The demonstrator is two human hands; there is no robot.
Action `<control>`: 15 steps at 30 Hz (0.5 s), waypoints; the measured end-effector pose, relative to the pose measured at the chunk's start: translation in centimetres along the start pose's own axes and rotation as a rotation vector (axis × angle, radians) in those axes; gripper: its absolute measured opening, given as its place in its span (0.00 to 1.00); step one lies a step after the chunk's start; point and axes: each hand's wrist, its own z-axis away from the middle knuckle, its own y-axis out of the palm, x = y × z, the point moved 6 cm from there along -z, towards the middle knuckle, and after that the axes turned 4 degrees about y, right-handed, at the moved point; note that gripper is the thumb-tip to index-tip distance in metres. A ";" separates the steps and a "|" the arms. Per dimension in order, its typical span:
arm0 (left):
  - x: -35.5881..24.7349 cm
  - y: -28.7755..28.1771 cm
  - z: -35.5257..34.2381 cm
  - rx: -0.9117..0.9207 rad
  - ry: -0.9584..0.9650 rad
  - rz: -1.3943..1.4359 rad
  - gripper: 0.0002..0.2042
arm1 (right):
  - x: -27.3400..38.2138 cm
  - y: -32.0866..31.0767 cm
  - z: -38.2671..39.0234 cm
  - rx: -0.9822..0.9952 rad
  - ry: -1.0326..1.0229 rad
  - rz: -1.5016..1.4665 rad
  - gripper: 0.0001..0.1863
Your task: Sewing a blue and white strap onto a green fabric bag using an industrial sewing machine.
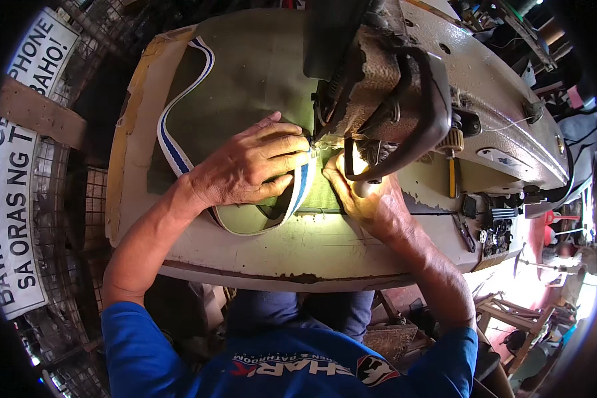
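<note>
A striped webbing strap, white with blue, runs under the presser foot of a sewing machine. My left hand lies over the strap with its fingers stretched toward the foot. From beneath that hand the strap bends in a loop near the table's front, and its other length curves away at the far left. Dark green fabric lies flat under the strap. My right hand rests on the fabric just right of the needle area. The machine's black guard and lamp glare hide most of its fingers.
The worn sewing table has a chipped front edge. A yellow-handled tool, a dark snipping tool and small black machine parts lie to the right. White signs hang on wire mesh at the left.
</note>
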 end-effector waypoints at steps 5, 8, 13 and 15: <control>0.6 0.1 0.0 -0.011 -0.005 0.003 0.14 | -0.7 -0.3 -1.3 -0.031 -0.079 -0.009 0.05; 0.8 0.1 0.0 -0.037 0.020 -0.005 0.14 | -3.1 -0.4 -1.4 -0.071 0.318 -0.346 0.09; 1.1 0.2 0.2 -0.059 -0.044 -0.024 0.21 | -3.5 -3.4 -0.5 0.064 0.419 -0.049 0.14; 1.2 0.1 0.3 -0.078 -0.061 -0.016 0.22 | -3.0 -5.8 1.7 0.156 0.498 0.173 0.18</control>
